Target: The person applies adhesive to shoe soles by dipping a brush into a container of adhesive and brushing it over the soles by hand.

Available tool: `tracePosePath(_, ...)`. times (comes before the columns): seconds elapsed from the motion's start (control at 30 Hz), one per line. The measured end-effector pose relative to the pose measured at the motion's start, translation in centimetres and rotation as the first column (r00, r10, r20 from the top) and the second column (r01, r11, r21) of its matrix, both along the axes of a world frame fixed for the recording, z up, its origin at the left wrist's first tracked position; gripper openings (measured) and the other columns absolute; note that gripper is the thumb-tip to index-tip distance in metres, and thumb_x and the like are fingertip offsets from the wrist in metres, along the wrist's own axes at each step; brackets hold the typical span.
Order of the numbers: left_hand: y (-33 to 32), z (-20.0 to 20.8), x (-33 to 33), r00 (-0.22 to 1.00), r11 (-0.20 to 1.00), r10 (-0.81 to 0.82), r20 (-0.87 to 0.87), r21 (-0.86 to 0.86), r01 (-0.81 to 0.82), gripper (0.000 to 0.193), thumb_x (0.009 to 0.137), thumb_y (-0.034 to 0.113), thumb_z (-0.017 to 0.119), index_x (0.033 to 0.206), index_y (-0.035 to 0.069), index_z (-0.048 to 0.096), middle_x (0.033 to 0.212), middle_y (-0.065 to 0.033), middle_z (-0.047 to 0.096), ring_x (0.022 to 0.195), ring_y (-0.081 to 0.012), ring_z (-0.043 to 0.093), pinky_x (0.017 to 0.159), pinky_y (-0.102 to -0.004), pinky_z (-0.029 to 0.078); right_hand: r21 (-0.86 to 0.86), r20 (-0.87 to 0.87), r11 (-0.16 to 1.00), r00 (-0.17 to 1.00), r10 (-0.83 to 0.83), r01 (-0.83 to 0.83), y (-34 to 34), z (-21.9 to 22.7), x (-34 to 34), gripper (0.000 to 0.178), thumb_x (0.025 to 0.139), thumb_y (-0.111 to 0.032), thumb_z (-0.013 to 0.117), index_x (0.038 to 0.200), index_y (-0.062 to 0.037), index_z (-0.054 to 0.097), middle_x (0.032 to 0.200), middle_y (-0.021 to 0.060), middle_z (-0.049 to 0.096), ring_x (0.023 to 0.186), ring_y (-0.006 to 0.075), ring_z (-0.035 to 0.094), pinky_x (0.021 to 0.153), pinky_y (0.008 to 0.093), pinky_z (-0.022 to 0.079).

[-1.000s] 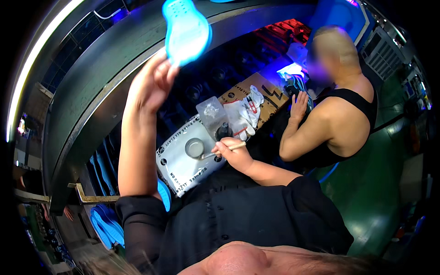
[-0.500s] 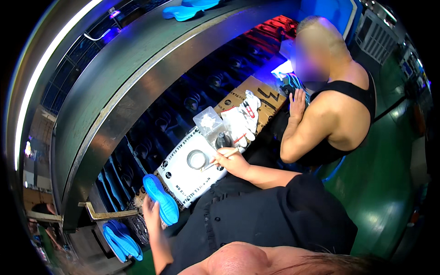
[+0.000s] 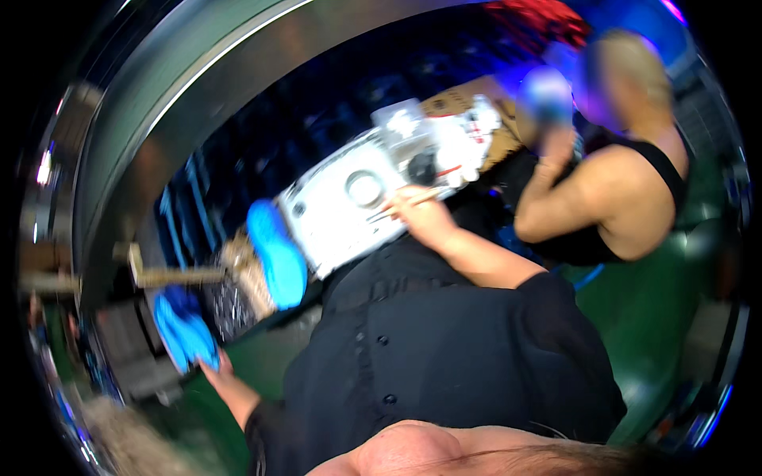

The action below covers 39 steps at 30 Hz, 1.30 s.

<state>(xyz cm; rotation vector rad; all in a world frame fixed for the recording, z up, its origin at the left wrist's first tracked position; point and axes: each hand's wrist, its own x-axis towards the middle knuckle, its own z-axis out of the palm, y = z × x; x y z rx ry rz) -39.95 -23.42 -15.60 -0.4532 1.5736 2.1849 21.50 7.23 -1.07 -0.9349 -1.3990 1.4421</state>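
Observation:
Low at the left, my left hand (image 3: 219,366) has its fingers closed at the lower end of a stack of blue shoe soles (image 3: 181,324); blur softens the grip. A single blue shoe sole (image 3: 278,258) lies apart, beside the white printed board (image 3: 325,222). My right hand (image 3: 422,213) is closed round a thin brush (image 3: 425,197) with a pale handle. Its tip points down left, close to a round cup (image 3: 365,189) of white contents standing on the board.
A clear plastic box (image 3: 399,124), a dark round container (image 3: 422,166) and white gloves (image 3: 464,143) lie past the cup. At the right sits a co-worker (image 3: 591,190) in a black top. A wooden bracket (image 3: 182,275) juts out near the soles; a metal-edged conveyor (image 3: 202,83) curves behind.
My left hand has left the single sole and moved down left to the stack of soles. My right hand still holds the brush by the cup. The view has shifted; the co-worker's hand is raised.

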Motion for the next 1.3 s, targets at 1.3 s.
tracePosePath(1.3,-1.3,3.2,19.8,0.886,0.886,-0.463,-0.031,-0.007,0.463,0.064,0.080,-0.008,0.052,0.132,0.015,0.024,0.123,-0.0147,0.041,0.103,-0.0348,0.052,0.074,-0.0258,0.052,-0.162,-0.008,0.987,1.000,0.022,-0.023,-0.6,-1.0,-0.9,0.031,0.091,-0.024,0.047,0.084,0.0023,0.062,0.067,0.0050,0.058,0.059,0.0068,0.047,0.054,0.0189,0.037)
